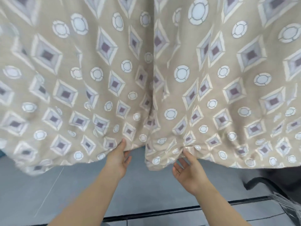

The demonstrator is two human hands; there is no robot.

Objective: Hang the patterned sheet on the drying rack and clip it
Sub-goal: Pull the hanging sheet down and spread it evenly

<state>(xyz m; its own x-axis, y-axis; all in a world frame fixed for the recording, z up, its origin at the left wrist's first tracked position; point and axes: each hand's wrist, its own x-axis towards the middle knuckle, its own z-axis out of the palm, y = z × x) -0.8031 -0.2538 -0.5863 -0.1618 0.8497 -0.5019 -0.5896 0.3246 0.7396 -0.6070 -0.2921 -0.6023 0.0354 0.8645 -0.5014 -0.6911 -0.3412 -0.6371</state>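
So the patterned sheet (211, 79) is up and hanging right in front of the person; it fills pretty much the whole top of the view and ends just above the grey floor (154, 185). The drying rack is out of frame above, so I can't say how the sheet sits on the bar. My guess is the hanging is mostly done and the clipping isn't.

It drops in two big panels with a deep vertical fold or gap down the middle. Same print on both, so probably one sheet bunched or doubled rather than two; can't tell for sure.

Both hands are down at the bottom hem, one on each side of that gap. My read is they're there to tug the panels level and spread them so it dries flat before any clips go on.

- Left hand (119, 160): thumb laid up the front of the left panel's corner; the other fingers (128, 158) loosely bent just under the hem. Can't tell whether it's really pinching the cloth.
- Right hand (187, 172): fingers apart, palm turned inward, one fingertip touching a little pucker in the right panel's hem. Looks like a touch, not a grip.

Count: one sheet (probably); two panels; two hands; zero clips in view; one dark strip (162, 212) crossing the floor near the bottom; one dark heap (268, 181) low on the right, too unclear to name.
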